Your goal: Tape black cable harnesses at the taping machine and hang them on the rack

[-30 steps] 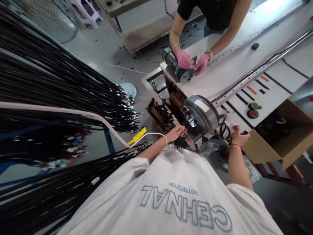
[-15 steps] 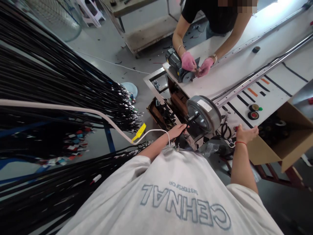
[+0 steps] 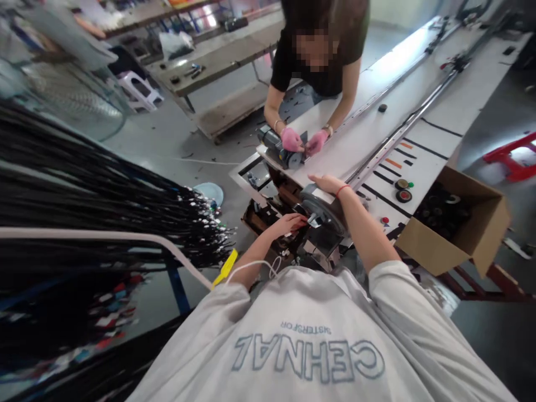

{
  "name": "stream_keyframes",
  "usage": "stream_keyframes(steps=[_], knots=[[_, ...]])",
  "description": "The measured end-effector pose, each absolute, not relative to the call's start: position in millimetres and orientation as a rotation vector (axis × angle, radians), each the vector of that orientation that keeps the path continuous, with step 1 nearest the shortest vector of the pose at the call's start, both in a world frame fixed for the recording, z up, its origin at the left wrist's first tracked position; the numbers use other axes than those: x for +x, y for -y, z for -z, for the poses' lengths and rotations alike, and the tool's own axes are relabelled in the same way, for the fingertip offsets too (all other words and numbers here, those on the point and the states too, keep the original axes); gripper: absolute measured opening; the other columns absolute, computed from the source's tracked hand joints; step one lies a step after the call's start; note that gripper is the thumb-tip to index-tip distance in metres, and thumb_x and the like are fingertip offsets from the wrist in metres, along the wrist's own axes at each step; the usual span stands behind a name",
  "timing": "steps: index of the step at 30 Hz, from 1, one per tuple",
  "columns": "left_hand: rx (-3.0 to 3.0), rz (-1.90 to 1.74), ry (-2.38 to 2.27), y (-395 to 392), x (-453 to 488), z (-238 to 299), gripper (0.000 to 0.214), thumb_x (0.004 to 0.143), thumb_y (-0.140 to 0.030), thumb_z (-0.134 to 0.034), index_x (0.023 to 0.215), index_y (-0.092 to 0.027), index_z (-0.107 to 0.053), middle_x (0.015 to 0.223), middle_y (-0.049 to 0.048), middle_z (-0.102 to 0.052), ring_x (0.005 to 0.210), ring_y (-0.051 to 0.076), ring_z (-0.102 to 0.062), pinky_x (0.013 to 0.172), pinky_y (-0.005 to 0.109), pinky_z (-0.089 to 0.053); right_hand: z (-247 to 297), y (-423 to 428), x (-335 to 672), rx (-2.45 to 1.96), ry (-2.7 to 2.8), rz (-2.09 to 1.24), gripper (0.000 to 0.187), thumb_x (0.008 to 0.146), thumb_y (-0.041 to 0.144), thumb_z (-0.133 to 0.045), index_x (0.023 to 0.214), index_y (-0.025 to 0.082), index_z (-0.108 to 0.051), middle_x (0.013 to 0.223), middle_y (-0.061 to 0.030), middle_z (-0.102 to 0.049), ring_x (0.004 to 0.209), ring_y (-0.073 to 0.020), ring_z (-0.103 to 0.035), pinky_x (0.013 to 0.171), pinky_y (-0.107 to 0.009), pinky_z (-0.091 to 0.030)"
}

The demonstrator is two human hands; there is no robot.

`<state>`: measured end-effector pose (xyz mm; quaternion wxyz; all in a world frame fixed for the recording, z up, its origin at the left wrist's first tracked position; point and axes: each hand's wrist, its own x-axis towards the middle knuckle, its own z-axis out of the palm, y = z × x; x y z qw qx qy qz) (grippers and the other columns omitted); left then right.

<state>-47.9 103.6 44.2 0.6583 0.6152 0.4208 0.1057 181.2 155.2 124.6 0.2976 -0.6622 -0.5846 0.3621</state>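
My right hand (image 3: 329,182) lies flat, fingers apart, on top of a grey round drum (image 3: 324,213) at the near end of a long white bench (image 3: 368,134). My left hand (image 3: 288,223) reaches to the drum's front hub, its fingertips touching a small pale part there. Its fingers are smeared, so its grip is unclear. A thin white cable (image 3: 257,264) loops under my left forearm. Across the bench a person in pink gloves (image 3: 291,139) handles a small grey motor (image 3: 274,148).
Bundles of black cables (image 3: 104,195) fan out on the left over a white rail (image 3: 104,237) with a yellow tag (image 3: 226,267). An open cardboard box (image 3: 469,245) sits at the right. Tape rolls (image 3: 402,190) lie on the bench. A red stool (image 3: 508,159) stands far right.
The view has tilted up and back. My right hand rose from the bench edge by the scissors onto the top of the drum. My left hand stayed at the hub.
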Motion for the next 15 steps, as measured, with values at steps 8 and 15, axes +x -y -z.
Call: stream_keyframes(steps=[8, 15], knots=[[1.147, -0.173, -1.013, -97.6, -48.8, -46.8, 0.038, 0.083, -0.053, -0.063, 0.09, -0.018, -0.051, 0.097, 0.0105, -0.073, 0.082, 0.017, -0.069, 0.066, 0.024, -0.051, -50.9, -38.3, 223.3, -1.669, 1.131, -0.904, 0.066, 0.092, 0.063, -0.021, 0.073, 0.018, -0.065, 0.061, -0.0023, -0.055, 0.075, -0.0224, -0.056, 0.077, -0.034, -0.045], [1.521, 0.128, -0.941, -98.2, -8.6, -53.7, 0.048, 0.073, -0.062, -0.067, 0.082, -0.017, -0.054, 0.064, -0.0002, -0.064, 0.059, 0.016, -0.064, 0.051, 0.024, -0.045, -17.6, 40.8, 238.5, -2.592, 1.243, -0.26, 0.036, 0.08, 0.024, -0.055, 0.114, 0.011, -0.06, 0.114, -0.0188, -0.055, 0.105, -0.0294, -0.053, 0.088, -0.037, -0.041]])
